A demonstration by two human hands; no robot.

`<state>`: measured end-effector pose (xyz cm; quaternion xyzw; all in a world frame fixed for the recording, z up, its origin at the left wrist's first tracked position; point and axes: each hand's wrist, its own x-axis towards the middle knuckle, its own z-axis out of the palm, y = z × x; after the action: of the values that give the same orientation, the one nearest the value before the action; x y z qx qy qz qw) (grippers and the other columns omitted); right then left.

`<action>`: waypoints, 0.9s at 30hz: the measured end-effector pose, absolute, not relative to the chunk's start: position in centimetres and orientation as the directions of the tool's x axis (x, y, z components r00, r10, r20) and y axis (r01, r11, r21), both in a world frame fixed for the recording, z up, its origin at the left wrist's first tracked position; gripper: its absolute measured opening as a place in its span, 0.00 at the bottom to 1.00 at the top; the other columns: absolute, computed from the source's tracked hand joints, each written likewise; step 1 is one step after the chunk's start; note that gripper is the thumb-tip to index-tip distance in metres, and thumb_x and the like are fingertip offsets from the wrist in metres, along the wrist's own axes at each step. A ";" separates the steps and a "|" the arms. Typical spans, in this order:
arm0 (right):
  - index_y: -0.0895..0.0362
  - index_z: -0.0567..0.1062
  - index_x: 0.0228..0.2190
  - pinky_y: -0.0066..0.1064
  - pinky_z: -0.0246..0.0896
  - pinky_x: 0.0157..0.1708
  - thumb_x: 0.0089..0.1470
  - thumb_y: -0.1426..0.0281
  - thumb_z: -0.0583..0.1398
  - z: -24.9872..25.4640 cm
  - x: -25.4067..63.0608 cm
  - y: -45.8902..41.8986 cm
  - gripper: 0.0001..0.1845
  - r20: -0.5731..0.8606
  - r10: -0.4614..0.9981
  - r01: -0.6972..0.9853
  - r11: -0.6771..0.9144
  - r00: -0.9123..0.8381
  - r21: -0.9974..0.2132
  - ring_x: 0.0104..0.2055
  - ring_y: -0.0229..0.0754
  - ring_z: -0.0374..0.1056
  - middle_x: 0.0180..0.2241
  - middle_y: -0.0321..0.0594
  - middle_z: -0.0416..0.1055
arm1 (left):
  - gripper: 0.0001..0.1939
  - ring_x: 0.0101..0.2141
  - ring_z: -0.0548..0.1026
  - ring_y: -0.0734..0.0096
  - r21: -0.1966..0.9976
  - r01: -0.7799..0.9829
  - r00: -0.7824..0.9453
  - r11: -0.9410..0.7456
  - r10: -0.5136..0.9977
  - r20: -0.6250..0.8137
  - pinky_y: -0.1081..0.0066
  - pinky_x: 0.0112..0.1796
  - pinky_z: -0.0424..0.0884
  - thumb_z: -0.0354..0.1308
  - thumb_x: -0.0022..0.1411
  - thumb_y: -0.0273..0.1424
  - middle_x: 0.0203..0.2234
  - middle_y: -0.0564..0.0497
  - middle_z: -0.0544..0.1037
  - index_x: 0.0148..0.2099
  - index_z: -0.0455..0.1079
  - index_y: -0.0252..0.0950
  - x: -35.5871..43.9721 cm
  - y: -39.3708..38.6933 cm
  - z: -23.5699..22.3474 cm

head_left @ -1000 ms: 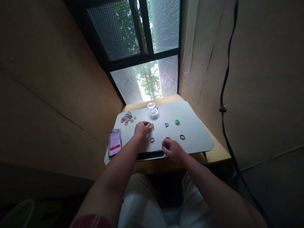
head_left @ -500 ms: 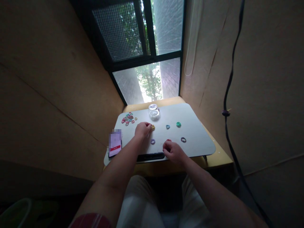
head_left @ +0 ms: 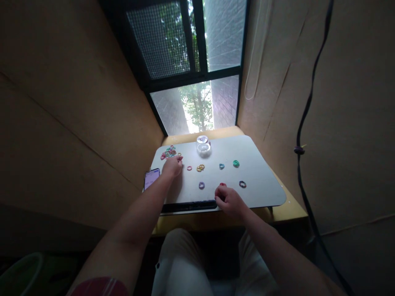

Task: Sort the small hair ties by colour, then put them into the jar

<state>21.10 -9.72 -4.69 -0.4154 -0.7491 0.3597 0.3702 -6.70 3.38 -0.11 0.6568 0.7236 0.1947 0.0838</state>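
Small coloured elastic hair ties lie on a white folding table (head_left: pixel 256 189). My left hand (head_left: pixel 173 165) is at the near right edge of a mixed pile of hair ties (head_left: pixel 169 152), its fingertips slightly apart with nothing visible between them. To its right are a pink hair tie (head_left: pixel 189 168) and a few yellow hair ties (head_left: pixel 200 167). My right hand (head_left: pixel 230 200) rests curled by the table's front edge, just below some red hair ties (head_left: pixel 222 184); whatever its fingers may hold is hidden. Purple (head_left: pixel 201 185), blue (head_left: pixel 221 166), green (head_left: pixel 236 163) and dark (head_left: pixel 242 184) hair ties lie apart.
A clear round container with its lid up (head_left: pixel 203 148) stands at the back of the table. A phone (head_left: pixel 152 177) lies at the left edge, partly behind my left forearm. A black slot (head_left: pixel 188 206) runs along the front edge. A window rises behind; walls flank both sides.
My left hand has moved left from the yellow hair ties to the pile, uncovering the pink hair tie. My right hand stays by the red ones. The view has shifted slightly.
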 end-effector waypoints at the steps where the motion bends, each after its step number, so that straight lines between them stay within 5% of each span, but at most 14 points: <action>1: 0.55 0.66 0.23 0.27 0.52 0.25 0.48 0.75 0.57 -4.6 21.1 -9.7 0.05 0.256 0.888 0.359 0.398 -0.382 -0.844 0.22 0.35 0.57 0.19 0.31 0.62 | 0.18 0.50 0.76 0.57 0.356 0.932 -0.121 0.067 0.984 0.133 0.65 0.51 0.68 0.54 0.62 0.30 0.50 0.42 0.79 0.53 0.76 0.35 -7.4 3.4 -0.2; 10: 0.55 0.66 0.24 0.27 0.52 0.26 0.48 0.75 0.57 -5.0 21.0 -9.5 0.05 0.261 0.887 0.380 0.407 -0.380 -0.830 0.22 0.35 0.58 0.19 0.31 0.62 | 0.19 0.55 0.70 0.59 0.076 0.992 0.088 -0.101 0.983 0.162 0.63 0.59 0.60 0.47 0.66 0.29 0.56 0.41 0.74 0.54 0.73 0.34 -9.5 4.4 -2.1; 21: 0.55 0.66 0.24 0.26 0.51 0.24 0.48 0.75 0.58 -5.0 20.9 -9.6 0.05 0.250 0.892 0.391 0.398 -0.378 -0.830 0.21 0.34 0.58 0.19 0.31 0.63 | 0.16 0.49 0.72 0.53 0.098 0.995 -0.018 -0.004 0.977 0.215 0.58 0.56 0.64 0.52 0.64 0.33 0.47 0.40 0.78 0.46 0.78 0.35 -9.4 3.7 -0.7; 27: 0.55 0.66 0.23 0.27 0.51 0.25 0.47 0.75 0.57 -4.8 20.9 -9.6 0.05 0.257 0.890 0.388 0.404 -0.376 -0.828 0.21 0.34 0.57 0.19 0.31 0.63 | 0.14 0.49 0.72 0.58 0.201 0.943 0.215 -0.264 0.948 0.235 0.62 0.56 0.65 0.56 0.62 0.33 0.47 0.45 0.78 0.47 0.79 0.38 -5.1 1.9 0.5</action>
<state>20.88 -9.60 -4.84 -0.4235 -0.7546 0.3447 0.3640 -5.10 1.92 0.47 0.7793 0.6067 0.1565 0.0071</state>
